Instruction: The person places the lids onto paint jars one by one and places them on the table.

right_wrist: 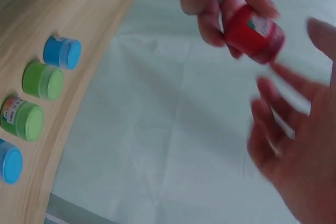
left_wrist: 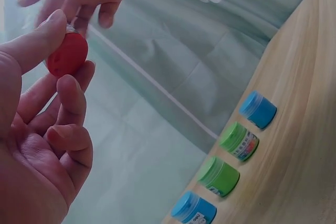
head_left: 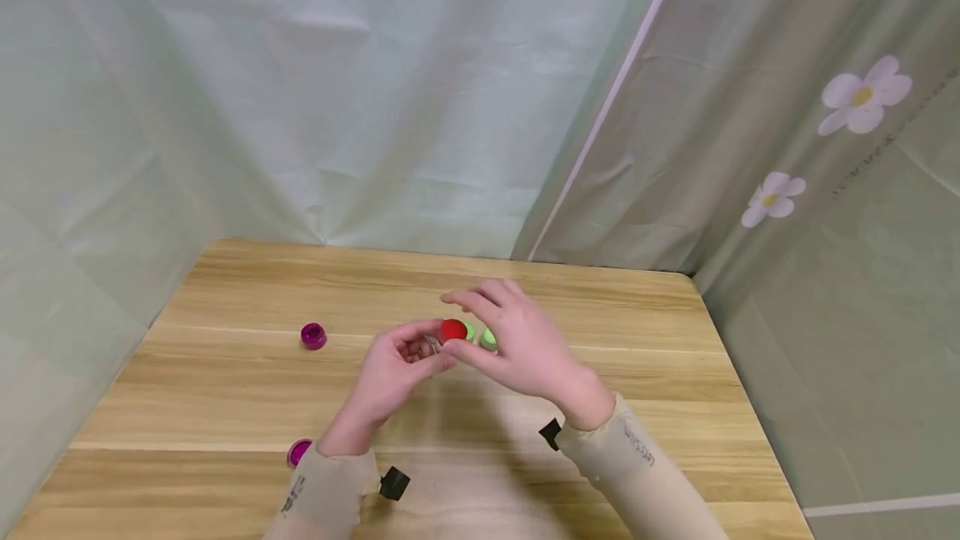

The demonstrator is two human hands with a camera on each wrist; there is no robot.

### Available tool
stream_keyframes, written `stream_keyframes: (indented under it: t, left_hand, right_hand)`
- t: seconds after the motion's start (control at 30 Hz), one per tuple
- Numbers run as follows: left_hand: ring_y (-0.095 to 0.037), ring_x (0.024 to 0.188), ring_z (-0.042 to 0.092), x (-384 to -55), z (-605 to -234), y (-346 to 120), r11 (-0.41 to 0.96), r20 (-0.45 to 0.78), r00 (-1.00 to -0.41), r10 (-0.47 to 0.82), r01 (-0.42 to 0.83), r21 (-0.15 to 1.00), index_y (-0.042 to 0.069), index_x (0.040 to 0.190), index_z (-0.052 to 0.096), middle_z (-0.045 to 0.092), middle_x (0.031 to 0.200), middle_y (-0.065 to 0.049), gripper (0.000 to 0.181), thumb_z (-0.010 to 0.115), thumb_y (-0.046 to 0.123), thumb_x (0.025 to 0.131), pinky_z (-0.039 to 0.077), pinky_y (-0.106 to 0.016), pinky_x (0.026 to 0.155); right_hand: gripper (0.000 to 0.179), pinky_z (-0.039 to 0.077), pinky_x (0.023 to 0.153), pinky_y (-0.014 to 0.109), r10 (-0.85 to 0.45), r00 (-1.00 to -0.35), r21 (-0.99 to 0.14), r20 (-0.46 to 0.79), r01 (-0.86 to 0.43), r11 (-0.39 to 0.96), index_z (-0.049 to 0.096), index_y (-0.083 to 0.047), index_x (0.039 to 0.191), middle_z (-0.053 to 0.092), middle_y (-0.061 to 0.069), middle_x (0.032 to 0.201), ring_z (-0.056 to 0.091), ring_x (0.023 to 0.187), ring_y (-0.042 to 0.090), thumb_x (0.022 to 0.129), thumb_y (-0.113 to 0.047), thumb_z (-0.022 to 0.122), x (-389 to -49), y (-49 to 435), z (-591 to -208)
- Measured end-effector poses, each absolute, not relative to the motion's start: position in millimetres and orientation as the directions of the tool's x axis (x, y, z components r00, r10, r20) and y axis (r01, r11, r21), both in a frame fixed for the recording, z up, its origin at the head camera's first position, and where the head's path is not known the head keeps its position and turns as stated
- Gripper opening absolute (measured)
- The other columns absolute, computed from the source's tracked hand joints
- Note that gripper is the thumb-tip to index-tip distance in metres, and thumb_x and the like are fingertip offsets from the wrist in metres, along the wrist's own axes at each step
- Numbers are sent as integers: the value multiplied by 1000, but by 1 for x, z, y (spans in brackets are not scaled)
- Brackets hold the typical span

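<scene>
A small red jar (right_wrist: 247, 31) with a clear lid and a printed label is raised off the table between the two hands. The left hand (head_left: 390, 369) pinches it between thumb and fingers; in the left wrist view its red end (left_wrist: 67, 56) faces the camera. Around the lid side, the right hand (head_left: 528, 344) spreads its thumb and fingers loosely, blurred in the right wrist view. One right fingertip (right_wrist: 283, 72) is close to the lid; whether it touches cannot be told.
On the wooden table (head_left: 225, 390), a blue jar (left_wrist: 258, 109), two green jars (left_wrist: 219, 177) and another blue jar (left_wrist: 194, 208) stand in a row. Two purple open-looking pieces (head_left: 313, 336) lie at the left. Curtains (head_left: 420, 107) hang around the table.
</scene>
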State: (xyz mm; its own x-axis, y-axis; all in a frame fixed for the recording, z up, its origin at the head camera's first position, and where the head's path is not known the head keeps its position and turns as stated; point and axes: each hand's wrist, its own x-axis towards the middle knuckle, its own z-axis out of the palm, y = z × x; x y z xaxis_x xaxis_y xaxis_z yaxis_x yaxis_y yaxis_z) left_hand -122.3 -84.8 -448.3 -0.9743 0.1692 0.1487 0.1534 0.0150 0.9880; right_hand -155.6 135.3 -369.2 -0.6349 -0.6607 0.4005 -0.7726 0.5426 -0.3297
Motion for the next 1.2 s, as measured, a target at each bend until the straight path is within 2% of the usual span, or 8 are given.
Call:
stream_keyframes:
  t: [0.1, 0.23, 0.33, 0.5, 0.67, 0.77, 0.93, 1.2]
  left_hand:
    - [-15, 70, 52, -122, -447, -86, 20, 175, -970, 171, 181, 983, 4, 124, 76, 63, 82, -8, 34, 86, 5, 91, 43, -23, 58]
    - [-15, 69, 55, -121, -447, -87, 12, 181, -964, 194, 186, 982, 3, 121, 76, 64, 83, -8, 30, 84, 4, 92, 46, -24, 59]
    - [-15, 70, 55, -120, -447, -87, 11, 179, -962, 205, 186, 983, 3, 123, 75, 64, 82, -7, 32, 84, 4, 92, 45, -23, 59]
    - [-14, 71, 51, -119, -447, -87, 4, 158, -965, 211, 163, 987, 7, 126, 76, 63, 83, -6, 36, 86, 7, 92, 41, -22, 59]
    - [-13, 71, 50, -118, -447, -87, 7, 149, -966, 213, 154, 988, 5, 127, 76, 61, 80, -4, 37, 86, 8, 92, 41, -21, 59]
    - [-14, 70, 51, -118, -447, -88, 2, 160, -966, 203, 163, 987, 1, 127, 74, 62, 81, -4, 36, 84, 4, 92, 43, -22, 59]
    - [-13, 69, 56, -119, -446, -88, -10, 186, -959, 212, 188, 982, -1, 127, 73, 67, 84, -4, 34, 81, 1, 94, 48, -24, 61]
    - [-12, 71, 57, -119, -445, -89, -44, 200, -943, 266, 196, 980, -4, 129, 72, 71, 89, 0, 35, 79, -1, 95, 50, -24, 62]
  right_hand:
    - [43, 43, 115, 37, -769, -503, -306, 395, -861, 406, 62, -18, 150, 61, -1, 148, 52, 139, 19, 108, -27, 67, -159, 139, -366]
    - [41, 34, 123, 35, -828, -392, -273, 400, -914, 301, 62, -12, 149, 66, -1, 144, 55, 138, 20, 108, -9, 63, -161, 140, -367]
    - [38, 37, 121, 34, -813, -412, -275, 412, -906, 320, 66, -11, 144, 69, 0, 137, 57, 133, 20, 106, -12, 68, -159, 138, -370]
    - [36, 47, 107, 34, -746, -523, -283, 412, -852, 440, 74, -15, 132, 69, -2, 124, 56, 124, 19, 100, -29, 80, -155, 135, -374]
    - [38, 49, 99, 36, -708, -574, -285, 410, -819, 499, 74, -18, 133, 66, -5, 114, 54, 118, 18, 101, -40, 76, -153, 135, -378]
    - [35, 47, 104, 38, -722, -534, -282, 440, -846, 453, 70, -19, 140, 66, -2, 125, 55, 124, 20, 107, -29, 69, -154, 137, -378]
    - [45, 35, 121, 43, -791, -390, -251, 471, -919, 304, 65, -19, 146, 62, -1, 149, 50, 143, 25, 107, 0, 56, -159, 141, -374]
    - [42, 32, 124, 39, -830, -346, -219, 437, -936, 275, 70, -17, 140, 69, -7, 140, 52, 141, 21, 103, 2, 66, -161, 144, -369]
